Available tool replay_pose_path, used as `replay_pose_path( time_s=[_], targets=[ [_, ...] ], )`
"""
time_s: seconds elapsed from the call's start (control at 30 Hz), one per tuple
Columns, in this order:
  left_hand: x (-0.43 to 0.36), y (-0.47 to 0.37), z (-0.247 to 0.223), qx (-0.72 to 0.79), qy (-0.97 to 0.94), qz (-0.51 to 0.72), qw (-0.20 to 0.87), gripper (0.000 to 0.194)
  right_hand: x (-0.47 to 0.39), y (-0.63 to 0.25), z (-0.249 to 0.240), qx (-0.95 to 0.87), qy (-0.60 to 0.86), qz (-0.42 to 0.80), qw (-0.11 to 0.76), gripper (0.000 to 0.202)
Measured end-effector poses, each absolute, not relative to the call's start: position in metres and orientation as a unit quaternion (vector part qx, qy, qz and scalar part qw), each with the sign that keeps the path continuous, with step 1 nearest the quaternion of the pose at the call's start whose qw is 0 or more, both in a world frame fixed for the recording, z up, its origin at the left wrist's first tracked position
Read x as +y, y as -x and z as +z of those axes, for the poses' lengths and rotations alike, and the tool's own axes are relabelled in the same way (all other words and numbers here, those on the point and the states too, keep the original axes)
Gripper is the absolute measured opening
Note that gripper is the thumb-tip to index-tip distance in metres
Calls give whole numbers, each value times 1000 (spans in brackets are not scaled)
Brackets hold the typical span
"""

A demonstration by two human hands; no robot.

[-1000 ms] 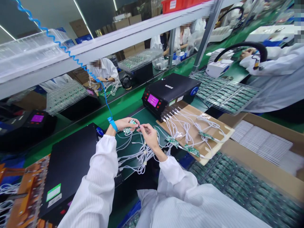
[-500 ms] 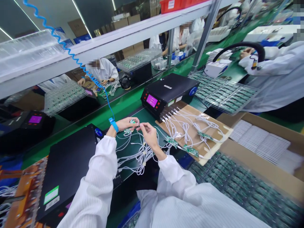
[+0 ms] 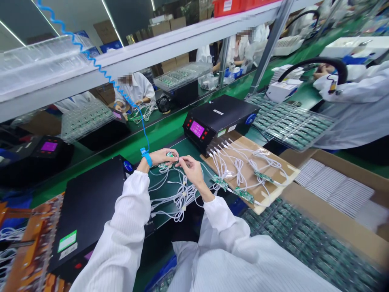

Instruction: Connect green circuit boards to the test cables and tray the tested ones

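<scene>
My left hand (image 3: 161, 157), wearing a blue wrist strap (image 3: 146, 157), is closed around a small green circuit board (image 3: 170, 154), partly covered by the fingers. Right beside it, my right hand (image 3: 192, 169) pinches a white cable end at the board's edge; the fingertips hide most of that end. Beneath both hands lies a loose tangle of white cables (image 3: 182, 196) on the green bench. Further right, more circuit boards (image 3: 219, 182) with white cables attached rest at the edge of a cardboard sheet (image 3: 243, 150).
A black tester (image 3: 219, 119) with a lit purple screen stands behind the cardboard. Another black box (image 3: 91, 202) sits to my left. At right are a carton (image 3: 337, 209) of stacked white parts and trays of circuit boards (image 3: 288, 121). A metal shelf (image 3: 152, 40) crosses above; co-workers sit beyond.
The view has shifted slightly, so the surroundings sit a little further right. Both hands stay together at the board, with only slight finger movement.
</scene>
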State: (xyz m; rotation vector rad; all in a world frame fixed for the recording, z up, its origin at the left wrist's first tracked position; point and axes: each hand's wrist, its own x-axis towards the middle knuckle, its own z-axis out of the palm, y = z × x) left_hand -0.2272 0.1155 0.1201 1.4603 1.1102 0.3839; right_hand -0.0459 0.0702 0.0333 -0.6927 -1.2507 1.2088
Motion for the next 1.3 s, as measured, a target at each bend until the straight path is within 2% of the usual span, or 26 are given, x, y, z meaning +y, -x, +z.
replay_pose_path(
  time_s=[0.13,0.23,0.37,0.43,0.53,0.67,0.77,0.93,1.17,1.3],
  targets=[
    [115,236,124,476,-620,147,607,44,95,30,31,-617,280,518,522,37],
    [115,240,125,484,-612,140,610,47,119,24,24,-670,299,485,476,29],
    [114,242,127,510,-589,147,609,42,136,32,19,-761,189,506,359,35],
    [115,245,127,529,-570,166,607,40,137,41,21,-789,166,501,316,30],
    [120,255,123,567,-532,226,587,40,134,57,24,-830,249,417,272,16],
    [134,271,109,635,-466,303,536,35,128,77,19,-844,354,321,242,10],
    [142,281,99,680,-419,290,527,25,120,86,16,-847,411,270,202,9],
    [147,285,89,695,-373,279,548,22,91,75,14,-845,466,202,165,21],
    [144,282,91,662,-381,281,582,15,36,57,-12,-851,481,173,118,17],
    [140,279,94,657,-402,278,574,17,28,66,-21,-859,457,182,146,21]
  ],
)
